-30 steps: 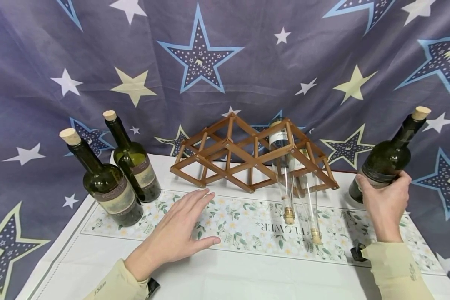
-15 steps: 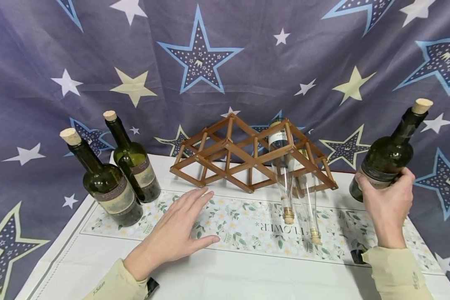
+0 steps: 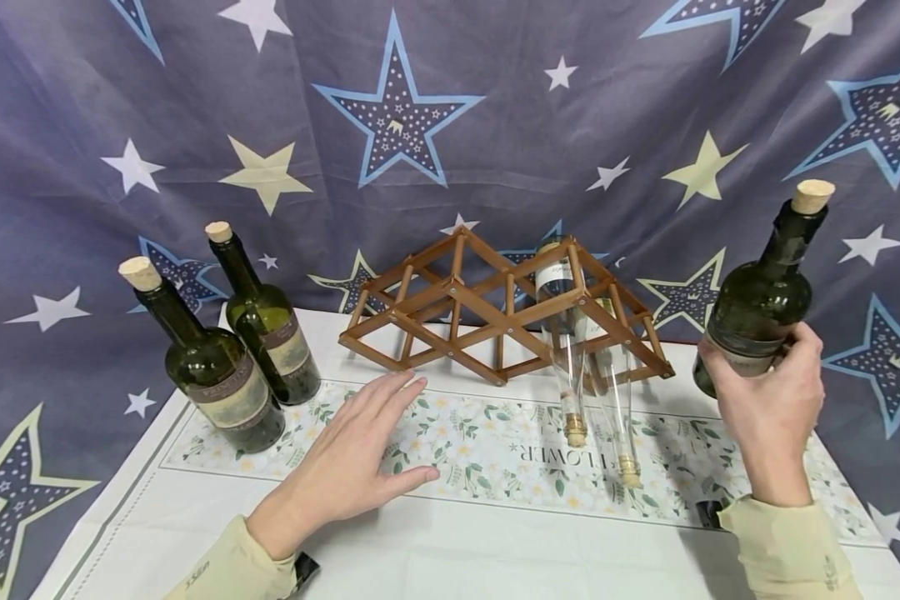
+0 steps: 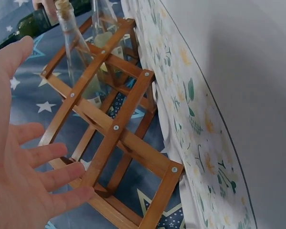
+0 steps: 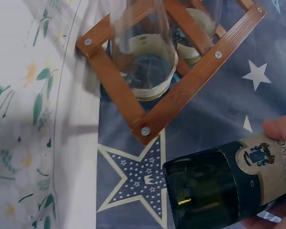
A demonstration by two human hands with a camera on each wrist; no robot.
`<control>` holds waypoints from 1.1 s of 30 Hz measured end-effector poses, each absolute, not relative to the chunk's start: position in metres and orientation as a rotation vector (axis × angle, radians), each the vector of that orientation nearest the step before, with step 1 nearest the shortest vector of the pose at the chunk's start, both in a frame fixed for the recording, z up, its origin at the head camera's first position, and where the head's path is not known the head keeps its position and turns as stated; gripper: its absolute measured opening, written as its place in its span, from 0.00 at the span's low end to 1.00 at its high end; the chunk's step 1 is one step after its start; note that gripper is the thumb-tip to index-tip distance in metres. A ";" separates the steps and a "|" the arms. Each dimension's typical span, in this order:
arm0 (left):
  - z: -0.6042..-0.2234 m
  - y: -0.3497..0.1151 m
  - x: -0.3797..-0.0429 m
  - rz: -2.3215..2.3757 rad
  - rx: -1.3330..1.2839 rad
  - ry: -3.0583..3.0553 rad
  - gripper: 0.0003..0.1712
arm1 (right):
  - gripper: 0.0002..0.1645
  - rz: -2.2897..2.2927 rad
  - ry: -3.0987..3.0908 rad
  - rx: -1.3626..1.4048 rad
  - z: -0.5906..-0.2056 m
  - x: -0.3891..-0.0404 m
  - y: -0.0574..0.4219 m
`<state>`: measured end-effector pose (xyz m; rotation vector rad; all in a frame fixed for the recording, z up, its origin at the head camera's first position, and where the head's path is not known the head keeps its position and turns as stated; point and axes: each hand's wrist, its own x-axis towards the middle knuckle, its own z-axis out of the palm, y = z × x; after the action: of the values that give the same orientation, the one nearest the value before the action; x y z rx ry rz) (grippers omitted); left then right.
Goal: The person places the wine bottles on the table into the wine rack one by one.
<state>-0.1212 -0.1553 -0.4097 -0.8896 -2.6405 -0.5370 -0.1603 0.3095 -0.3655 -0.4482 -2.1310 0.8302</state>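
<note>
My right hand (image 3: 772, 400) grips a dark green corked wine bottle (image 3: 765, 296) round its labelled body at the table's right end. The bottle leans slightly right, cork up; its base (image 5: 195, 195) shows in the right wrist view near the rack's end. A wooden lattice wine rack (image 3: 453, 287) stands at the back middle. Two clear glass bottles (image 3: 568, 358) lie in its right part, corked necks toward me. My left hand (image 3: 352, 454) is spread with straight fingers over the floral runner, in front of the rack, and holds nothing. In the left wrist view, its fingers overlap the rack.
Two green corked wine bottles (image 3: 225, 383) stand upright at the table's left. A floral runner (image 3: 465, 442) crosses the white tablecloth (image 3: 495, 550). Behind the table hangs a star-patterned cloth (image 3: 450, 100).
My right hand has raised the green wine bottle off the table and shifted it slightly left, turning it more upright. The left hand stays nearly where it was.
</note>
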 end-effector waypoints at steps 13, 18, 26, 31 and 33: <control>-0.403 -0.151 -0.121 -0.535 -0.886 -2.619 0.58 | 0.46 0.737 -2.071 -0.253 -0.357 -0.156 0.293; -0.401 -0.150 -0.121 -0.533 -0.890 -2.606 0.58 | 0.45 0.697 -2.062 -0.170 -0.355 -0.154 0.290; -0.399 -0.149 -0.120 -0.541 -0.894 -2.579 0.58 | 0.45 0.658 -2.053 -0.076 -0.351 -0.153 0.285; -0.399 -0.149 -0.120 -0.546 -0.894 -2.558 0.58 | 0.48 0.649 -2.071 -0.065 -0.351 -0.150 0.281; -0.399 -0.149 -0.120 -0.555 -0.897 -2.543 0.58 | 0.48 0.638 -2.064 -0.059 -0.351 -0.149 0.279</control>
<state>-0.1200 -0.1489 -0.3987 -0.8972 -2.5434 -0.5554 -0.1494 0.2792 -0.3509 -0.0591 -2.0640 0.6376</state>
